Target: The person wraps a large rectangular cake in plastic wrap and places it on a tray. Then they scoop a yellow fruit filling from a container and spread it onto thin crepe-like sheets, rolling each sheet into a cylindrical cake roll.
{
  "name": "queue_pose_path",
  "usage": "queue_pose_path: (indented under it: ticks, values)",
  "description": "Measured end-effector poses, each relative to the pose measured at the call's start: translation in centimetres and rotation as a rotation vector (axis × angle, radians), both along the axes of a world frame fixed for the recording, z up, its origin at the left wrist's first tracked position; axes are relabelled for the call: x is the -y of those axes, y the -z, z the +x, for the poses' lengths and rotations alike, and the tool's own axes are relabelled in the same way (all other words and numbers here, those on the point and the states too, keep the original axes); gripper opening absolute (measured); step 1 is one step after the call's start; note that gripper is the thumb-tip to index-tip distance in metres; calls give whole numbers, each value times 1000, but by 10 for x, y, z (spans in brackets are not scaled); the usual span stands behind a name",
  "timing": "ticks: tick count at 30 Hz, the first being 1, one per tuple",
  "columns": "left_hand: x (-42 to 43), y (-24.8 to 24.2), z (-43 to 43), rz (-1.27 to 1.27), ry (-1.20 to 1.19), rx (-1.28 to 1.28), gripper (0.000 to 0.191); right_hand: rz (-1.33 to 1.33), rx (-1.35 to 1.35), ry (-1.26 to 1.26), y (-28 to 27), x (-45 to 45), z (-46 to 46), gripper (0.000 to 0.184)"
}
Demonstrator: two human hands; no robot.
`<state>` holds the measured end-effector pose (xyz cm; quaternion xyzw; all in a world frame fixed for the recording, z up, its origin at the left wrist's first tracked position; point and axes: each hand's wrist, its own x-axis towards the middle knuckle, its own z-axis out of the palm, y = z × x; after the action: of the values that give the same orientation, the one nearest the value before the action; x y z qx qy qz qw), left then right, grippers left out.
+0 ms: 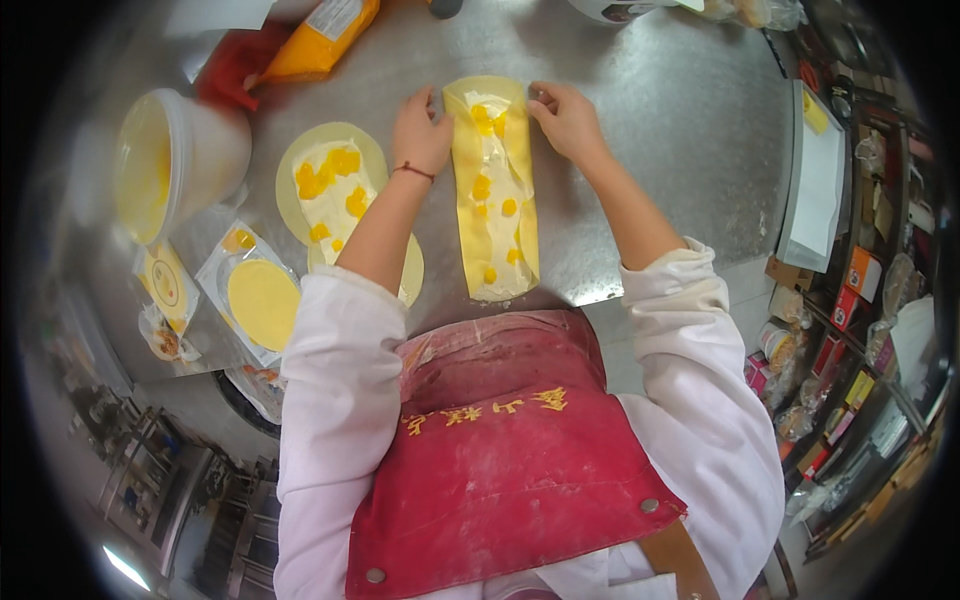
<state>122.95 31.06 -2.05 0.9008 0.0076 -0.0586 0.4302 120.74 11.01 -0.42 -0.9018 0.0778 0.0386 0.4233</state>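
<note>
A long yellow crepe sheet (530,217) lies lengthwise before me on the steel table, its two long sides folded inward over white cream (496,225). Pieces of orange-yellow fruit, likely mango (481,187), dot the cream. My left hand (424,135) is at the sheet's upper left edge, the thumb close against it and the fingers apart. Beside the upper right edge, my right hand (566,120) has curled fingers with a small gap to the thumb. Neither visibly pinches the sheet. Left of it, a second cream-and-fruit-topped crepe (292,180) lies flat, partly hidden by my left forearm.
A white plastic bucket (214,142) lies tipped at the left, yellow residue inside. Below it are a clear packet with a round yellow sheet (262,304) and a printed packet (166,281). An orange pouch (322,41) lies at the far side. Stocked shelves (862,300) stand right.
</note>
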Motion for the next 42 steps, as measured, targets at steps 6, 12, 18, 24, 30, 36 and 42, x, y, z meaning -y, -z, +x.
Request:
queue_pose_path:
  ticks: [6, 12, 18, 24, 30, 36, 42]
  values:
    - [11, 0, 14, -55, 32, -137, 27, 161, -54, -40, 10, -4, 9, 17]
    - [-9, 1, -13, -323, 98, 11, 12, 449, -38, -77, 14, 8, -15, 11]
    - [-13, -4, -35, -208, 240, 166, 11, 354, 79, -201, 7, 12, -30, 10]
    - [-3, -13, -27, -139, 144, -45, 20, 225, -75, -136, -3, 4, -22, 18]
    - [0, -14, -16, -26, 155, 107, 27, 84, 89, -271, -4, 2, -12, 22]
    - [-13, -9, -16, 95, 430, 213, 27, 13, 103, -467, -7, 9, -15, 19]
    - [-26, -14, -21, -90, 553, 208, 34, 81, 33, -585, -19, 15, -22, 23]
